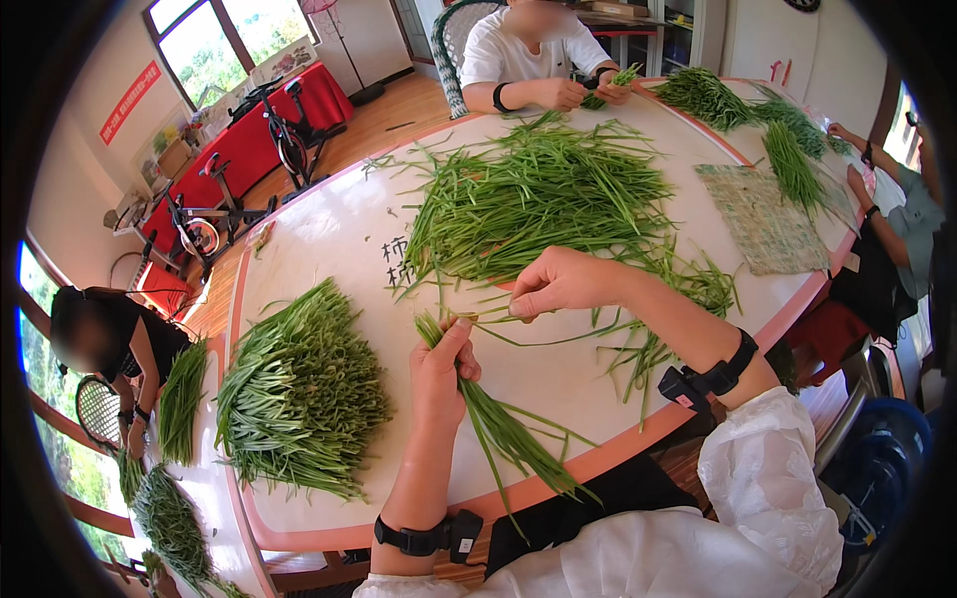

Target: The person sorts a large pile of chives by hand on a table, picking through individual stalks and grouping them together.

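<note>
Bunch (503,429), green, slender (near ends splayed): left grip (440,379) clasped it; right grip (563,282), wrist bent, pinched a strand (491,319).

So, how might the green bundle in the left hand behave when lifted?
The green bundle is probably light, being thin stalks. Its long ends, fanned beyond the left hand, may flop. It could shed some; several splay sideways.

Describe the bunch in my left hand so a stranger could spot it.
Over the near part of the white table is your left hand. It grips a slim bunch of green stalks slanting down rightward. Unlike the stacked pile and loose heap, it's held.
</note>
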Tool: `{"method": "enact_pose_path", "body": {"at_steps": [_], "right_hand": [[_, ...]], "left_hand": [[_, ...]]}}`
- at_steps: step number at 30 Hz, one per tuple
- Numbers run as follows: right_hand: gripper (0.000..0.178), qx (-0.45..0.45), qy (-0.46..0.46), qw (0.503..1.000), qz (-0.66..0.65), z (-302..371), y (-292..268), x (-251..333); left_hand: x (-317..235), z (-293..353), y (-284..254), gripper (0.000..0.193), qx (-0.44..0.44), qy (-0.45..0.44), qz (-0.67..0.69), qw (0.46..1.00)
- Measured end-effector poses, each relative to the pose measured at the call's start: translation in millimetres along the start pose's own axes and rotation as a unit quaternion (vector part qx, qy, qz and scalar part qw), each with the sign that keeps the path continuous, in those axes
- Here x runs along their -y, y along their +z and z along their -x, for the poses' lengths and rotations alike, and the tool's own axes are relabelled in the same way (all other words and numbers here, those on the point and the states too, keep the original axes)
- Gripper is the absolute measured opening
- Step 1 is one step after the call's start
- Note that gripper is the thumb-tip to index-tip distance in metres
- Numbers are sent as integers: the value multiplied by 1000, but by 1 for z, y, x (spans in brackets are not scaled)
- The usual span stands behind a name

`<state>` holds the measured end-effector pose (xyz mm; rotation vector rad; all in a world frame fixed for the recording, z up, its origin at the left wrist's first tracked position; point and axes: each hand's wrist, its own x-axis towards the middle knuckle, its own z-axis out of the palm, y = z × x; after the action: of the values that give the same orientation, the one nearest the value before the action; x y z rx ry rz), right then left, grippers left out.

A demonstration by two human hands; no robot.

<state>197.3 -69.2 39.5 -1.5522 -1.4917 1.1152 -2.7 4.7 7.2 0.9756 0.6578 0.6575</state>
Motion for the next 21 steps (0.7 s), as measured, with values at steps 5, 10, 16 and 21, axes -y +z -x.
{"method": "enact_pose_path", "body": {"at_steps": [5, 10, 16, 21], "right_hand": [[20, -40, 14, 998, -44, 18, -9, -12], [9, -51, 28, 998, 31, 32, 6, 3], [11, -253, -167, 946, 111, 46, 9, -5], [17, -329, -56, 943, 18, 98, -23, -2]], "left_hand": [[0, -1, 0, 11, -13, -12, 3, 1000], [2, 1, 2, 14, 8, -6, -1, 1000], [-2, 1, 1, 12, 7, 13, -3, 1000], [-2, 1, 1, 11, 5, 12, 33, 999]]}}
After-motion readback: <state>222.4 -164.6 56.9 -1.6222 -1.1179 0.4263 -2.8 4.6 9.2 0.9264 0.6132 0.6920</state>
